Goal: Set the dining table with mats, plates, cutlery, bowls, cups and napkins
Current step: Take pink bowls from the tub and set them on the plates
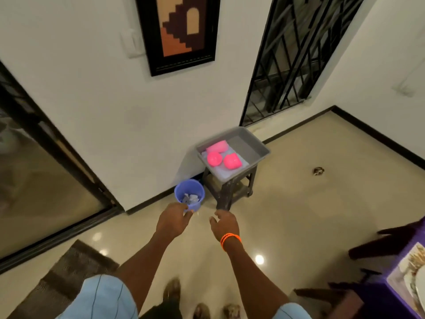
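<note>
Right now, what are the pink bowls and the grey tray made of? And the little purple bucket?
The pink bowls look like plastic: very bright, even colour and smooth rounded sides. The grey tray also looks like plastic, matte, with a moulded rolled rim. The purple bucket seems plastic too, with thin walls and one flat colour. The picture is a bit blurry, so these are best guesses.

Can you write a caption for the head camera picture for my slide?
Both empty hands, left and right, reach toward pink cups in a grey tray on a stool.
</note>
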